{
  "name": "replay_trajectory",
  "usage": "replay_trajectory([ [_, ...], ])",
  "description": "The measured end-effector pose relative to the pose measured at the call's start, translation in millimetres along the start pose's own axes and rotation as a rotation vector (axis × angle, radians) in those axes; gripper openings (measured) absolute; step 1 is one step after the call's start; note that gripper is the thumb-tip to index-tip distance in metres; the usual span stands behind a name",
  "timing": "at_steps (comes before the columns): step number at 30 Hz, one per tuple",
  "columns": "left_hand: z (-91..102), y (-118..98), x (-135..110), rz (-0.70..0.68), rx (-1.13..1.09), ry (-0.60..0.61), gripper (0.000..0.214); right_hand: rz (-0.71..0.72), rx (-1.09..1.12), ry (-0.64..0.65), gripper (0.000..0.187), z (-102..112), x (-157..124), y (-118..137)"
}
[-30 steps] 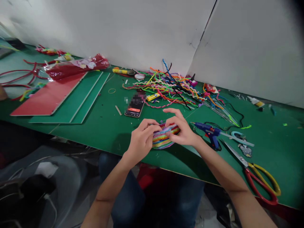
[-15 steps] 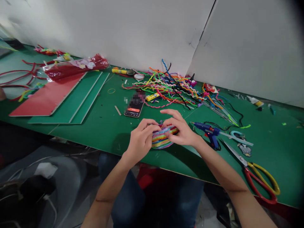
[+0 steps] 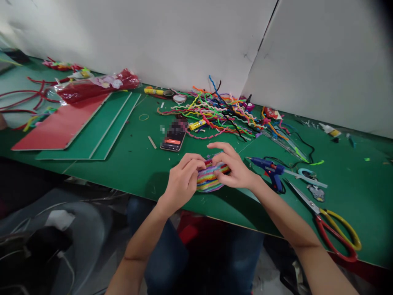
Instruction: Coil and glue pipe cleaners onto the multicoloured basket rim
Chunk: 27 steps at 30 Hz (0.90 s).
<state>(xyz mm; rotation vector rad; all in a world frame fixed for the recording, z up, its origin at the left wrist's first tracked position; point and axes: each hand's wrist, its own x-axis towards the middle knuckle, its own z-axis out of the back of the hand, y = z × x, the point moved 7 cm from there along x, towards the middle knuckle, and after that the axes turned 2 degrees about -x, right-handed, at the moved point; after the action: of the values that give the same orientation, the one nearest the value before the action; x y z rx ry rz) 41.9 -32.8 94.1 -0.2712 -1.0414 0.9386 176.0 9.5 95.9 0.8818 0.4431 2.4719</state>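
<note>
Between my hands, just above the green table's front part, is a rounded piece of rainbow-striped pipe cleaners [image 3: 209, 180]. Its stripes run roughly sideways in red, purple, orange, yellow and blue. My left hand [image 3: 184, 176] grips its left side, with the fingers bent over the upper edge. On the right side, my right hand [image 3: 231, 168] pinches it between thumb and fingers, one finger stretched out above. The fingers hide both ends of the piece. A blue hot glue gun [image 3: 270, 169] lies to the right of my right hand.
Loose coloured pipe cleaners [image 3: 217, 110] pile up by the wall. A phone [image 3: 174, 135] lies in front of them. Large scissors [image 3: 325, 225] with red and yellow handles rest at right. Red and green boards [image 3: 89, 127] lie at left, with a red plastic-wrapped bundle [image 3: 95, 88] behind.
My left fingers have shifted slightly left along the upper edge, so a little more of the red stripe shows between my hands. Everything on the table stays in place.
</note>
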Motion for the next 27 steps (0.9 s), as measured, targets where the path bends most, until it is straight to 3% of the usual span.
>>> replay_trajectory([
  [27, -2.6, -0.1, -1.1, -0.019, 0.007, 0.068, 0.029, 0.104, 0.015, -0.067, 0.013, 0.8, -2.7, 1.7],
])
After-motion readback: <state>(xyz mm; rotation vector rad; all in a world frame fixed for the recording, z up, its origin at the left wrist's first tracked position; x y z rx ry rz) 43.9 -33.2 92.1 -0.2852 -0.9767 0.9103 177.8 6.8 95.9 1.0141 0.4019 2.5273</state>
